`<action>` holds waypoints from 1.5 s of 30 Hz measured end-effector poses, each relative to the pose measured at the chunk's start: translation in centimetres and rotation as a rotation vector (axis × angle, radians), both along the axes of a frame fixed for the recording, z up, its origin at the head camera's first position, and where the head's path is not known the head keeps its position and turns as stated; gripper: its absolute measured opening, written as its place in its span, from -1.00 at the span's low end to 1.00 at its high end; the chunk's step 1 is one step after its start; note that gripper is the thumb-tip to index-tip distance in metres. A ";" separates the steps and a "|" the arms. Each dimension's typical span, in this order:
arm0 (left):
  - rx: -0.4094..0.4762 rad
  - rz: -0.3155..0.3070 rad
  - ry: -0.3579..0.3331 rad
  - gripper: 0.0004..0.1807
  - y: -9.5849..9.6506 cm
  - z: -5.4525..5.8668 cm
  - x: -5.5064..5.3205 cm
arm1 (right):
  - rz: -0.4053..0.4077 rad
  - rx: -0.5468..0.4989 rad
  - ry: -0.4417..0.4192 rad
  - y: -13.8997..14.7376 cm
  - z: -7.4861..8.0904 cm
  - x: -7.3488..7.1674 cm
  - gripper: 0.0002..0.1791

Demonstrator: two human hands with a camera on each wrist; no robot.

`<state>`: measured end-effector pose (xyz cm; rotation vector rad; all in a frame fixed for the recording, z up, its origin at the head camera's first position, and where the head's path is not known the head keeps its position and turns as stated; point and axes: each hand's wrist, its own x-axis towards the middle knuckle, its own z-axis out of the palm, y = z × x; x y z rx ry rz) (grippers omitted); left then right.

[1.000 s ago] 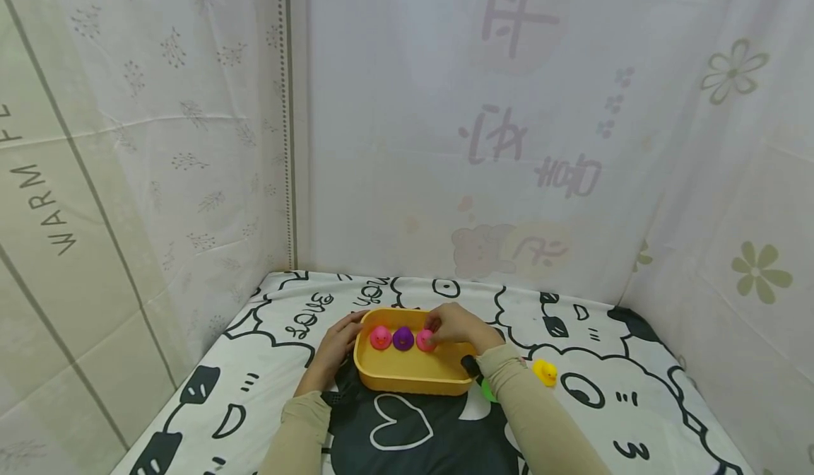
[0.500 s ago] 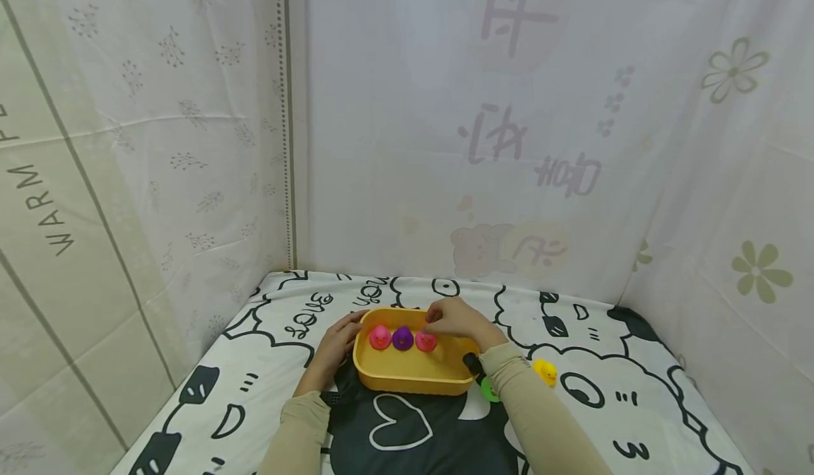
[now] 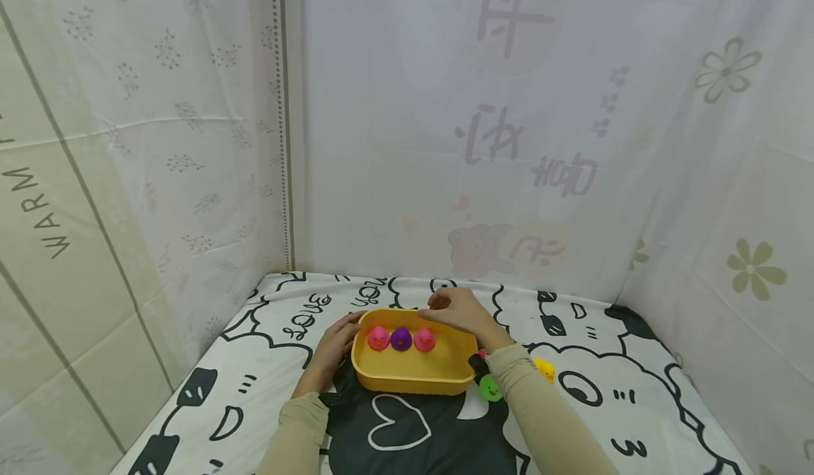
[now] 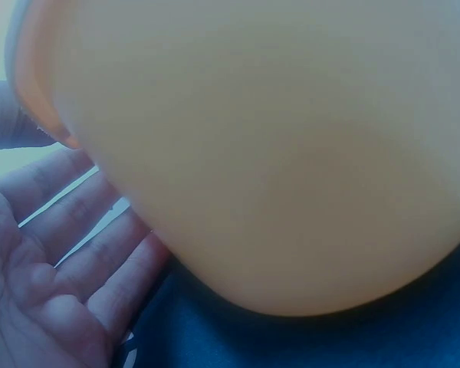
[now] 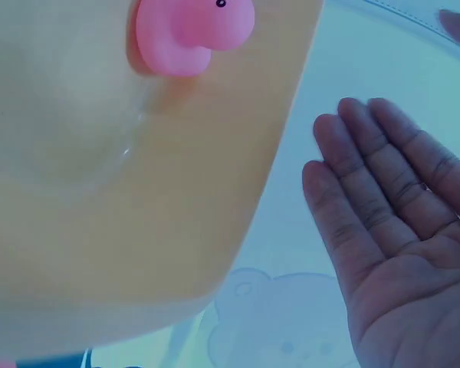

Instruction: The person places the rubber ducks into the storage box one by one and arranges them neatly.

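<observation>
Left hand (image 3: 333,349) straight-fingered against yellow tray (image 3: 410,376), right hand (image 3: 464,312) extended, empty, 3 ducks (image 3: 401,339) between hands

1. Beside the left hand (image 3: 335,348), smooth plastic by its look for the tray (image 3: 454,357), with small glossy highlights inside.
2. Just nearer than the right hand (image 3: 463,312), smooth, softly satin rubber or plastic on the pink duck (image 3: 425,339).
3. Behind both hands, matt cloth for the sleeves (image 3: 547,418).
4. Below both, matt printed cloth for the sheet (image 3: 655,408).
5. Beyond, lightly creased cloth for the curtain (image 3: 394,178).
</observation>
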<state>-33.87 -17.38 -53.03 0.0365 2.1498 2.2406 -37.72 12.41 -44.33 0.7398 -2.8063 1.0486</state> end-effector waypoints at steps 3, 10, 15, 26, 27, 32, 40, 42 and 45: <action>-0.002 0.001 0.004 -0.58 0.0 0.0 0.0 | -0.016 -0.041 0.004 0.2 0.1 0.2 -0.50; -0.001 0.002 -0.004 -0.55 0.0 0.0 0.0 | -0.055 -0.086 0.026 1.1 0.2 0.5 -0.57; -0.001 -0.002 -0.001 -0.56 0.0 -0.1 0.0 | -0.077 -0.099 0.009 2.2 0.7 0.7 -0.58; 0.004 -0.002 -0.003 -0.56 0.0 -0.2 -0.1 | -0.153 -0.044 -0.006 5.8 0.7 1.5 -0.59; 0.005 -0.001 -0.006 -0.57 0.0 -0.2 -0.1 | -0.161 -0.047 -0.013 6.3 0.6 1.7 -0.59; 0.008 -0.010 -0.002 -0.56 -0.1 -0.1 -0.1 | -0.155 -0.093 -0.039 8.8 -0.3 2.4 -0.61; 0.004 -0.009 -0.002 -0.56 0.0 0.3 0.0 | -0.107 -0.104 -0.107 12.4 -2.7 3.5 -0.55; 0.004 -0.005 -0.006 -0.56 0.0 0.3 0.0 | -0.083 -0.123 -0.138 13.0 -3.4 3.9 -0.52; 0.003 0.000 -0.013 -0.55 0.0 0.2 0.0 | -0.044 -0.143 -0.178 13.6 -4.5 4.4 -0.52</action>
